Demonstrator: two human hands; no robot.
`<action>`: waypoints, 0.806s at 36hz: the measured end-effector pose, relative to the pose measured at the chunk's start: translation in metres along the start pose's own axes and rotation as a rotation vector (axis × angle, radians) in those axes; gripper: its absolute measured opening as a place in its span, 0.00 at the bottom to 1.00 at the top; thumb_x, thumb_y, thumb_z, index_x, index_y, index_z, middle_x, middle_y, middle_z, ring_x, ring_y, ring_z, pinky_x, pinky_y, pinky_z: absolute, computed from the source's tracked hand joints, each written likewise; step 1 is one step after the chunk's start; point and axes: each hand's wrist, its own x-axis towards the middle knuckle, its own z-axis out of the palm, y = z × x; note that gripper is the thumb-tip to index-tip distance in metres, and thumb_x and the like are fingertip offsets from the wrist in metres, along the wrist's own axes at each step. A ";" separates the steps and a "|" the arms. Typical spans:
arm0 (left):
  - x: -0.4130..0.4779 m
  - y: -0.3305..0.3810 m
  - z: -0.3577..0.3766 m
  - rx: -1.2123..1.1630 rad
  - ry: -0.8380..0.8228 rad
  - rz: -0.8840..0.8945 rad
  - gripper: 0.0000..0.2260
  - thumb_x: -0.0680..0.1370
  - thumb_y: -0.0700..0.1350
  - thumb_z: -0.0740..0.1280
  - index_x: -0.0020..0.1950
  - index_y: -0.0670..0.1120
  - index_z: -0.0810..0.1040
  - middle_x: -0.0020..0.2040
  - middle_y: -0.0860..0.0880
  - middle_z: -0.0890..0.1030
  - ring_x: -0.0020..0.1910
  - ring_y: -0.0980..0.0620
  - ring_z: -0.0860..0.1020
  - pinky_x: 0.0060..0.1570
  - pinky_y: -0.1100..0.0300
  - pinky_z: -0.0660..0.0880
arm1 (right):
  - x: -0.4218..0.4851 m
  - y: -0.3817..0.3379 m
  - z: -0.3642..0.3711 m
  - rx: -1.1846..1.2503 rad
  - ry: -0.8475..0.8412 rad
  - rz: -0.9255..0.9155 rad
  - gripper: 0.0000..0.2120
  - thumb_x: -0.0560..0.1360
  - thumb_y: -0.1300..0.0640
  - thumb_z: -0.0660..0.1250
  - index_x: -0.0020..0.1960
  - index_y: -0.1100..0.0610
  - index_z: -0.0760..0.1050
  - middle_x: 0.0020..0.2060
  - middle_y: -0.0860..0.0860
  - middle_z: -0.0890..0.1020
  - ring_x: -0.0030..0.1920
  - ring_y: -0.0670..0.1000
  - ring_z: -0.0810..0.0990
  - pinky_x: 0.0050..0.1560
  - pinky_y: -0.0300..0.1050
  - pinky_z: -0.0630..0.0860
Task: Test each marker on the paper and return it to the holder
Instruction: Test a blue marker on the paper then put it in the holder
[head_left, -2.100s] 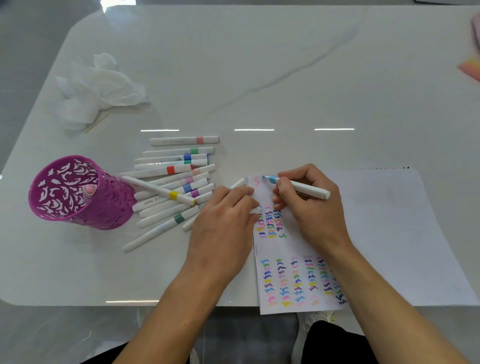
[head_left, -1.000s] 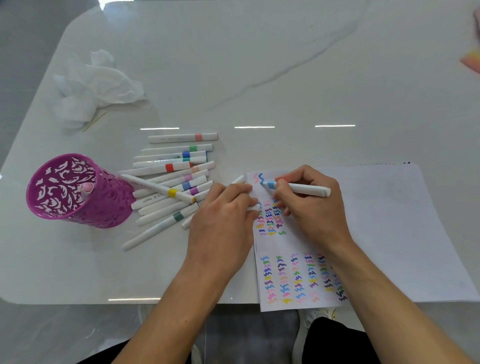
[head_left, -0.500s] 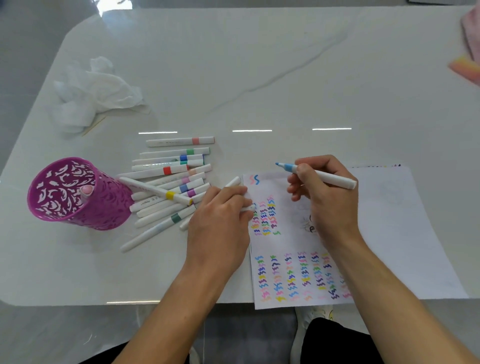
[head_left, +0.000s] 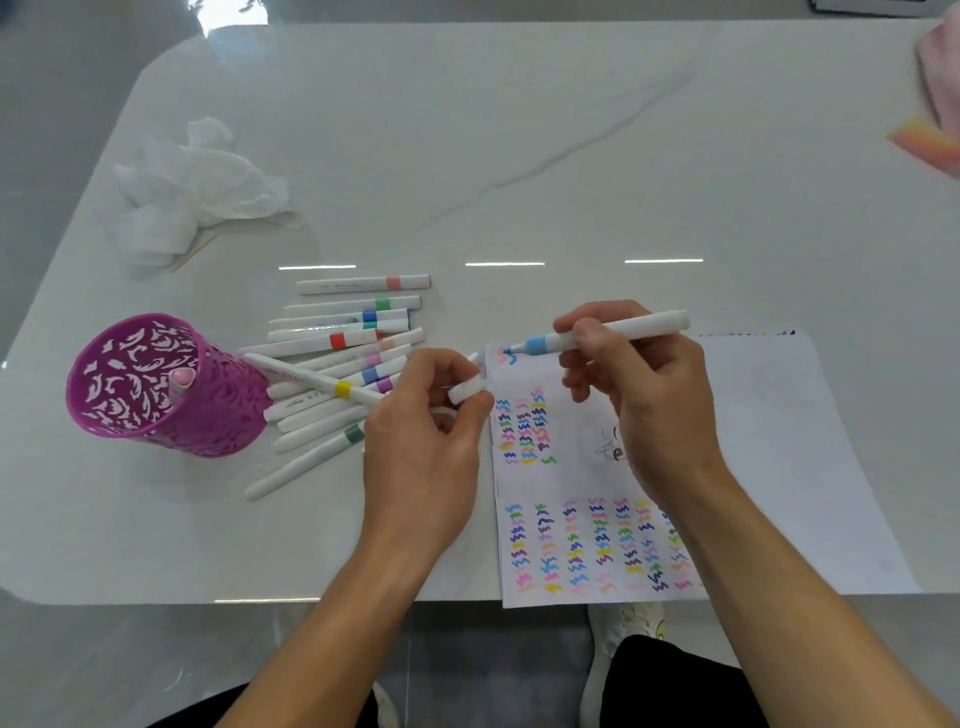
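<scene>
Right hand grips marker; left hand pinches cap.

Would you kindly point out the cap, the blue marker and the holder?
cap (head_left: 466, 391), head view, its white side.
blue marker (head_left: 539, 343), head view, its blue band.
holder (head_left: 226, 410), head view, its outer wall.

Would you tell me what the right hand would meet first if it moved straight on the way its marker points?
The right hand points its blue marker leftward. First likely comes the white end of a loose marker, then the left hand pinching the cap; heights are unclear.
</scene>
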 end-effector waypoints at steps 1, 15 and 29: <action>0.000 0.001 -0.001 -0.030 -0.012 -0.008 0.09 0.77 0.46 0.72 0.49 0.58 0.74 0.47 0.63 0.79 0.47 0.66 0.78 0.41 0.70 0.77 | -0.001 -0.001 0.001 0.024 -0.001 -0.001 0.07 0.79 0.57 0.67 0.46 0.56 0.84 0.35 0.52 0.83 0.37 0.50 0.80 0.38 0.44 0.77; 0.001 0.004 -0.005 -0.273 -0.102 -0.111 0.08 0.81 0.42 0.66 0.58 0.50 0.80 0.48 0.57 0.85 0.45 0.59 0.83 0.43 0.67 0.79 | -0.003 -0.002 0.008 -0.075 -0.056 -0.031 0.05 0.78 0.56 0.66 0.46 0.55 0.79 0.36 0.54 0.84 0.36 0.53 0.83 0.39 0.45 0.81; 0.000 0.008 -0.007 -0.280 -0.198 -0.080 0.07 0.81 0.44 0.65 0.57 0.53 0.79 0.45 0.60 0.85 0.43 0.60 0.83 0.42 0.70 0.78 | -0.005 0.001 0.012 -0.167 -0.110 -0.018 0.05 0.82 0.60 0.68 0.48 0.59 0.80 0.36 0.55 0.85 0.36 0.52 0.84 0.38 0.42 0.80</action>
